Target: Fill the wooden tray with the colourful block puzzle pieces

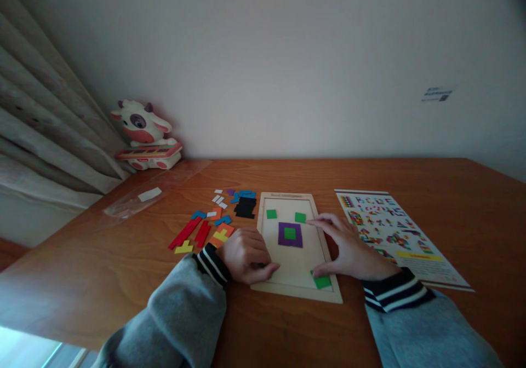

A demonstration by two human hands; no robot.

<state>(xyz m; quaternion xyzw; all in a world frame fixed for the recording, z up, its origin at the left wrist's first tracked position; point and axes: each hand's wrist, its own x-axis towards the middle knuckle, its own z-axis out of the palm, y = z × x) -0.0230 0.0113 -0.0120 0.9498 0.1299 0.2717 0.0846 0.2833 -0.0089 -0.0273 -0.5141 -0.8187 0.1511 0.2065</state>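
A shallow wooden puzzle board [296, 294] lies between my hands. Green squares [271, 214] sit near its top corners, and a purple square [283, 240] with a green square [290, 234] at its centre lies mid-board. My left hand [249, 256] rests over the board's lower left edge, fingers curled in and thumb pointing right; a small dark green bit shows beneath it, mostly hidden. Spread wide, my right hand [349, 247] reaches over the right edge. Its thumb touches a tilted green piece [322, 281] at the lower right, while its fingertips hover near the upper right square [300, 217].
Left of the board lie loose pieces: red bars [184, 233], yellow pieces [184, 247], a black stack [245, 207], blue and white ones. A printed pattern sheet [398, 231] is at right. Behind, left, are a clear plastic bag [133, 203] and a cow toy keyboard [150, 138].
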